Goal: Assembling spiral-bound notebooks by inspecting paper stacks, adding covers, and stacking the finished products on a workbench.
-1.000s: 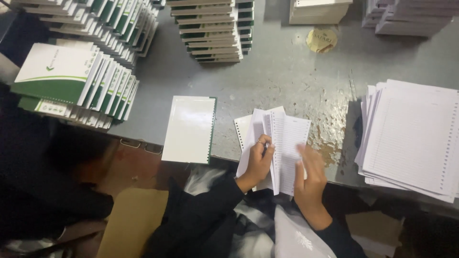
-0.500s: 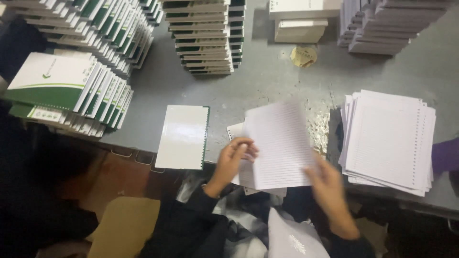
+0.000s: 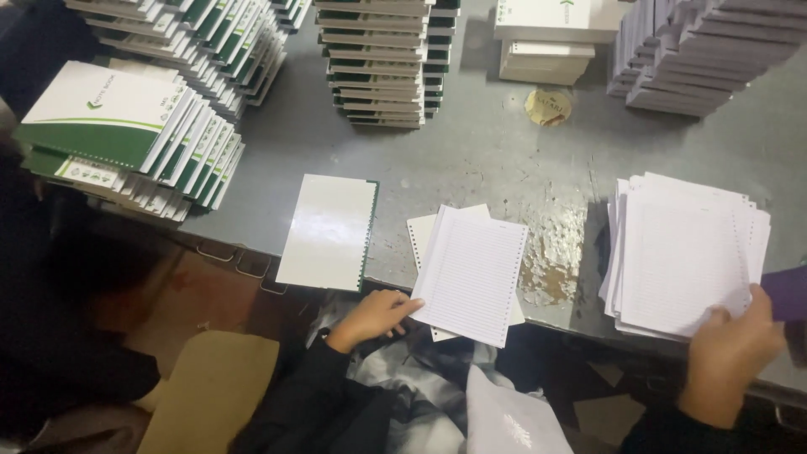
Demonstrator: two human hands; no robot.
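The grey metal desk [image 3: 471, 160] carries a thick stack of white punched lined sheets [image 3: 685, 252] at 3 o'clock, its lower corner pinched by the right hand [image 3: 731, 357]; the left hand [image 3: 374, 315], fingers spread flat, touches the smaller lined sheet bundle [image 3: 471, 273] at 6 o'clock

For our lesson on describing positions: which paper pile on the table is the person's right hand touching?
The tall pile of punched white sheets at the table's right edge; the right hand grips its near corner. The left hand touches the smaller lined pile.
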